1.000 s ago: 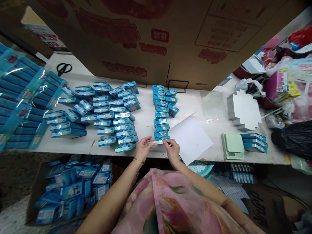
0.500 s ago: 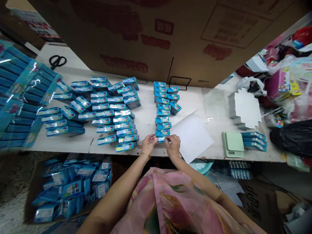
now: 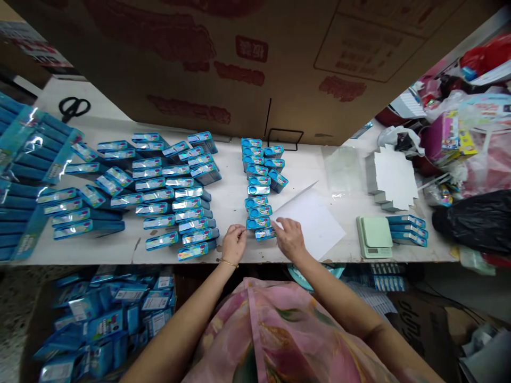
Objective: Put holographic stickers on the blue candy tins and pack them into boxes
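Small blue boxes stand on edge in a column in front of me, their narrow printed sides up. The nearest box (image 3: pixel 265 234) sits slightly askew at the front end of the column. My right hand (image 3: pixel 291 239) is at that box's right end, thumb and fingers apart, fingertips close to or touching it. Left of the column, my left hand (image 3: pixel 234 246) hovers over the table edge with its fingers curled together. Whatever they may pinch is too small to make out. A white paper sheet (image 3: pixel 315 223) lies beside and partly under my right hand.
Many blue boxes (image 3: pixel 154 183) stand in rows to the left, with scissors (image 3: pixel 74 108) behind them. A large carton (image 3: pixel 191 80) borders the back. At right are a green scale (image 3: pixel 375 238), white card stack (image 3: pixel 393 178) and bags. Packets (image 3: pixel 104 324) fill a box below.
My left hand has drawn back left from the nearest box, while my right hand stays by its right end. That box now sits askew. The view has shifted a little.
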Action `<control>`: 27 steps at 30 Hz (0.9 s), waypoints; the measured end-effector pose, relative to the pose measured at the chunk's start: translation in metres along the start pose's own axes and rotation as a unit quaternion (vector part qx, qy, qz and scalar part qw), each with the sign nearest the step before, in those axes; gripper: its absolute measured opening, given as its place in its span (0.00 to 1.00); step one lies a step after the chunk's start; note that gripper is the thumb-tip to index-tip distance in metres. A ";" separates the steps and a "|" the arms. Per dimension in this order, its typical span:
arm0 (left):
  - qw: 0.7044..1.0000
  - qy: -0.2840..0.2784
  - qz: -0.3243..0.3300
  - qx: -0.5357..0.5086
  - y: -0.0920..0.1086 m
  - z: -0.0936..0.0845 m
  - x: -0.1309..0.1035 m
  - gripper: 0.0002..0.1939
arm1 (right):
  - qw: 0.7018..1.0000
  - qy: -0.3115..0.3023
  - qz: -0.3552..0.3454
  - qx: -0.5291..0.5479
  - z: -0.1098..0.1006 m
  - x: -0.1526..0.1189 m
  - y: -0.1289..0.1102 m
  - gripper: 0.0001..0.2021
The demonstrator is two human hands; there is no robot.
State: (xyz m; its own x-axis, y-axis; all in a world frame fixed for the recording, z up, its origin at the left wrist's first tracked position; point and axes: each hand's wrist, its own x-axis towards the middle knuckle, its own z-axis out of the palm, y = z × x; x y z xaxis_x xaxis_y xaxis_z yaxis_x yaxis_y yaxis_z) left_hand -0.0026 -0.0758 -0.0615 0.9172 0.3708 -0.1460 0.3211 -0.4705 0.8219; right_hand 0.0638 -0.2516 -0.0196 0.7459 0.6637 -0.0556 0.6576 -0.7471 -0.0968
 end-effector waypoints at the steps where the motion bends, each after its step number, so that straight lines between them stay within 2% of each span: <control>1: 1.000 0.006 0.003 0.009 0.006 -0.001 0.005 0.12 | 1.000 0.021 0.006 -0.009 -0.003 0.011 0.011 0.21; 3: 0.999 0.019 0.002 0.028 0.018 -0.003 0.013 0.12 | 0.999 0.029 0.020 -0.034 -0.006 0.036 0.035 0.22; 5: 0.999 0.038 0.003 0.039 0.030 -0.005 0.017 0.13 | 0.998 -0.027 0.004 -0.053 -0.005 0.054 0.059 0.18; 7: 0.998 0.047 0.020 0.031 0.041 -0.005 0.020 0.14 | 0.995 -0.065 -0.026 -0.064 -0.002 0.058 0.080 0.13; 8: 0.999 0.044 0.029 0.014 0.046 -0.005 0.021 0.14 | 0.996 -0.049 -0.040 -0.068 -0.003 0.054 0.088 0.12; 10: 0.998 0.014 0.015 -0.054 0.058 -0.001 0.024 0.16 | 0.994 0.057 -0.056 -0.071 -0.009 0.035 0.097 0.11; 12: 0.984 -0.046 -0.051 -0.165 0.070 0.007 0.030 0.20 | 0.977 0.186 -0.076 -0.065 -0.021 0.013 0.099 0.10; 14: 0.943 -0.119 -0.135 -0.280 0.081 0.020 0.036 0.24 | 0.959 0.259 -0.100 -0.055 -0.033 -0.005 0.097 0.10; 15: 0.919 -0.151 -0.165 -0.326 0.086 0.028 0.040 0.25 | 0.955 0.271 -0.109 -0.051 -0.038 -0.011 0.096 0.10; 16: 0.898 -0.175 -0.184 -0.359 0.089 0.035 0.043 0.24 | 0.956 0.264 -0.117 -0.047 -0.042 -0.015 0.095 0.11; 18: 0.881 -0.186 -0.197 -0.389 0.090 0.049 0.047 0.21 | 0.971 0.200 -0.125 -0.039 -0.049 -0.017 0.094 0.13; 20: 0.888 -0.155 -0.189 -0.390 0.086 0.058 0.050 0.17 | 0.986 0.104 -0.129 -0.014 -0.055 -0.013 0.093 0.16; 22: 0.898 -0.125 -0.178 -0.382 0.081 0.062 0.050 0.16 | 0.990 0.044 -0.127 0.027 -0.061 -0.004 0.091 0.19; 25: 0.899 -0.123 -0.162 -0.387 0.079 0.062 0.049 0.15 | 0.993 0.056 -0.098 0.042 -0.064 0.018 0.087 0.19; 27: 0.890 -0.118 -0.165 -0.407 0.083 0.059 0.047 0.16 | 0.992 0.070 -0.107 0.017 -0.059 0.032 0.087 0.17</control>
State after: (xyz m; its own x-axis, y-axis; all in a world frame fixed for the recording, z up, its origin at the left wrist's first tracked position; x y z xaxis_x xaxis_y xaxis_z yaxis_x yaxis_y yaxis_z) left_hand 0.0809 -0.1445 -0.0327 0.8591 0.1574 -0.4870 0.3934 0.4056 0.8251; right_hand 0.1514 -0.2971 0.0289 0.5986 0.7937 0.1085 0.8003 -0.5865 -0.1251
